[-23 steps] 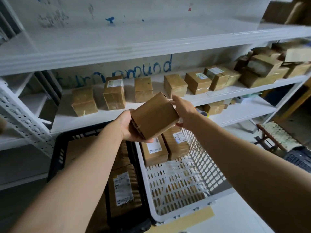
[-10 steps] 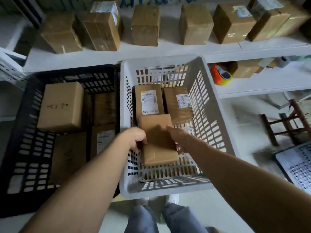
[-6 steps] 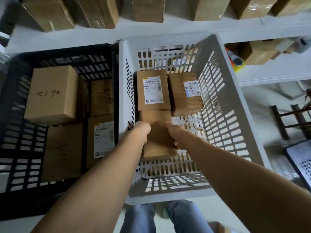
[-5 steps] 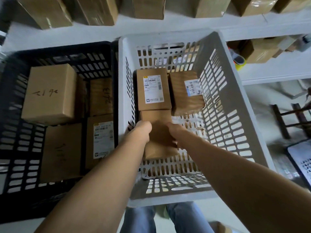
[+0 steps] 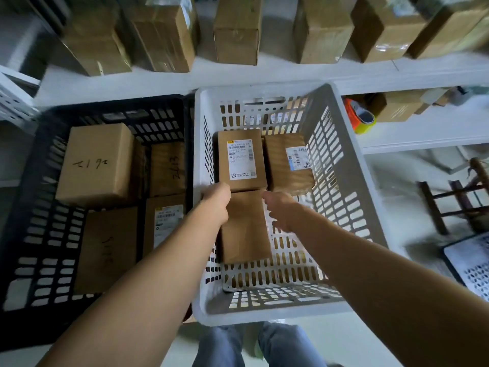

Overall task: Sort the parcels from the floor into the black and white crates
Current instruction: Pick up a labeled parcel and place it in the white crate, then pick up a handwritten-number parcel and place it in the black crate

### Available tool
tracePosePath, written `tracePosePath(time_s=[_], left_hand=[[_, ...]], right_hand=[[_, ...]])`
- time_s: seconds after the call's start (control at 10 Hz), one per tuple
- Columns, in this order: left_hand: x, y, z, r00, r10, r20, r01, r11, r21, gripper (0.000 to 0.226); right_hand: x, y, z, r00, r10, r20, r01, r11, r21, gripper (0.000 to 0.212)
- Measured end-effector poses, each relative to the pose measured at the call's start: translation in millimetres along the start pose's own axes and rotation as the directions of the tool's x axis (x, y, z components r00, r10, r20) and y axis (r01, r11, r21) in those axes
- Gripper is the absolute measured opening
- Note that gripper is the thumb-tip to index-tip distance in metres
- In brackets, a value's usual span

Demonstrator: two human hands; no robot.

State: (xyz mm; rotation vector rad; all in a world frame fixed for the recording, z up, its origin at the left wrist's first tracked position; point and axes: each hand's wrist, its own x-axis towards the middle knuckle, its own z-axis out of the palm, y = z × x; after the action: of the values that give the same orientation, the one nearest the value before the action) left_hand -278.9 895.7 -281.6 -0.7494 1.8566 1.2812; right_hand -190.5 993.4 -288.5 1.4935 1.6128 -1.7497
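A plain brown parcel lies flat on the floor of the white crate, just in front of two labelled parcels. My left hand grips the plain parcel's left far corner, fingers curled over its edge. Beside the parcel's right far corner, my right hand hovers with loose fingers and holds nothing. The black crate stands to the left and holds several brown parcels, one marked by hand.
A white shelf behind the crates carries a row of brown parcels. An orange-and-yellow tape roll lies on the lower shelf at right. A wooden stool and another perforated crate stand on the floor at right.
The plain parcel went from chest height down onto the white crate's floor. My right hand has come off its right edge; my left hand stays on it.
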Motion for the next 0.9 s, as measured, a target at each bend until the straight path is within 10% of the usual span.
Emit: tracePosePath(time_s=[0.2,0.5,0.7,0.9], left_hand=[[-82.3,58.4,-11.9,0.909,0.335,0.250,-0.353,0.935,0.030,0.022],[-193.2,93.6,-29.8,0.415,0.745,0.522,-0.816,0.558,-0.147,0.026],[-254.5,80.0,-84.5,0.000,0.690,0.724,-0.882,0.341,-0.325,0.035],[-307.0,26.7,-125.8,-0.257,0.375,0.891,-0.842,0.366,-0.396,0.028]], right_hand=[[-57.3,-47.3,-20.4,0.968,-0.250,-0.037,0.253,0.960,0.122,0.039],[-198.5,-75.5,-51.4,0.652,-0.639,-0.408,0.756,0.587,0.288,0.029],[-288.7,-53.9,-14.8,0.455,-0.586,-0.671,0.879,0.414,0.234,0.027],[-367.7,27.4,33.5,0.315,-0.358,-0.879,0.897,0.416,0.152,0.027]])
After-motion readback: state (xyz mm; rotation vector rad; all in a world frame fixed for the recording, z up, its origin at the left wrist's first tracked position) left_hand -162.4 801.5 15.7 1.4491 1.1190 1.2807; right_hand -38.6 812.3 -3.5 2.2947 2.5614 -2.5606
